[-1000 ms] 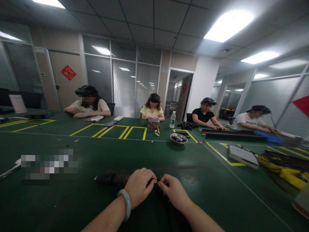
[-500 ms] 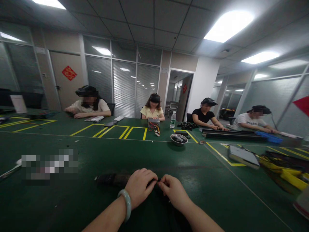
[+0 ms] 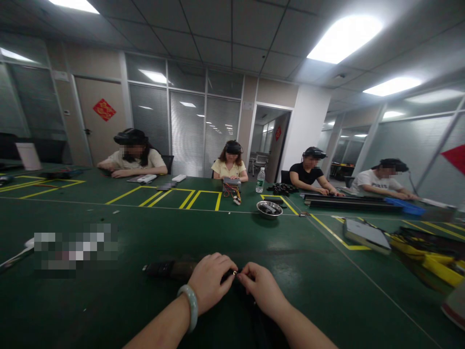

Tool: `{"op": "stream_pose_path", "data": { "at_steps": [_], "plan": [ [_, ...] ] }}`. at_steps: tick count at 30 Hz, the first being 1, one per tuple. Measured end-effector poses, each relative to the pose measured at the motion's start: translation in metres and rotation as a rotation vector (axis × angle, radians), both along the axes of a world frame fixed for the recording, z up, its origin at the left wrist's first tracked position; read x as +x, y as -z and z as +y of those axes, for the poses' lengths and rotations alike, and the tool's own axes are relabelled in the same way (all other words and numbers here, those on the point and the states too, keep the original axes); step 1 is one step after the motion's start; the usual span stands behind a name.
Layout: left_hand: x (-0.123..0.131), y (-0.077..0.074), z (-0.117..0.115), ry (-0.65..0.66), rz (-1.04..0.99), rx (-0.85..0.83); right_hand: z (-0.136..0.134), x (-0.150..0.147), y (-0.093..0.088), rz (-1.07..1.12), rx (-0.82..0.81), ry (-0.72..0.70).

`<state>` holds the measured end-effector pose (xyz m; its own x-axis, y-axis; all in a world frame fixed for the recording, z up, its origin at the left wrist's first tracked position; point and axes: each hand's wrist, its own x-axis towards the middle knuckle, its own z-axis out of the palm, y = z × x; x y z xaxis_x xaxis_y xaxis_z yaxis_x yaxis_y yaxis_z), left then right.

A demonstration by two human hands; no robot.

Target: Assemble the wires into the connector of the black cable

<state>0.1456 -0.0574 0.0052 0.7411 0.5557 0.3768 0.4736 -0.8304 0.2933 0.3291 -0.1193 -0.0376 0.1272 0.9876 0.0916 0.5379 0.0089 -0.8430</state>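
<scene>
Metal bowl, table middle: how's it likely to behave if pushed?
The metal bowl looks wide and low, so it would probably slide before tipping. Its shiny wall may feel slippery. The dark pieces inside look loose and could shift.

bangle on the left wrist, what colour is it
Bangle: pale grey-green, best in head view.

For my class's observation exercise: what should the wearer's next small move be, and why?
Perhaps a light nudge of the small shiny piece by the right grip, while the left grip steadies the long dark object. The left grip covers part of that object, both grips meet at the shiny piece, and whether it is attached is too small to tell, so a nudge might show.
</scene>
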Motion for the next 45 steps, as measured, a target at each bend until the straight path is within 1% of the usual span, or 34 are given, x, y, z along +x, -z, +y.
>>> {"op": "stream_pose_path", "data": {
  "at_steps": [4,10,16,20,22,24,27,29,32,38,42,45],
  "plan": [
    [0.0,-0.001,-0.001,0.0,-0.003,-0.005,-0.001,-0.001,-0.003,-0.012,0.021,0.007],
    [0.0,-0.003,-0.002,-0.001,-0.005,-0.005,-0.002,-0.001,-0.002,0.0,0.026,0.006],
    [0.0,-0.002,-0.002,0.003,-0.001,0.005,-0.001,-0.001,0.001,0.023,-0.025,0.002],
    [0.0,-0.004,-0.002,0.007,0.015,0.009,-0.001,-0.001,0.001,0.001,-0.03,-0.001],
    [-0.001,-0.004,-0.003,0.006,0.019,0.009,-0.002,-0.001,-0.003,-0.065,-0.009,0.005],
    [-0.001,-0.004,-0.003,0.004,0.024,0.006,-0.005,-0.002,-0.01,-0.197,0.036,0.023],
    [-0.001,-0.004,-0.003,0.005,0.025,0.011,-0.009,-0.005,-0.021,-0.431,0.151,0.057],
    [0.0,-0.004,-0.003,0.01,0.02,0.017,-0.011,-0.008,-0.025,-0.522,0.21,0.073],
    [0.0,-0.004,-0.003,0.013,0.007,0.019,-0.011,-0.013,-0.025,-0.559,0.217,0.064],
    [0.0,-0.006,-0.005,0.012,0.012,0.037,-0.008,-0.019,-0.023,-0.612,0.196,-0.054],
    [-0.003,-0.005,-0.003,0.042,-0.089,0.099,-0.009,-0.022,-0.024,-0.708,0.224,-0.039],
    [-0.009,-0.005,0.001,0.088,-0.18,0.159,-0.009,-0.016,-0.028,-0.777,0.225,0.008]
  ]
}}
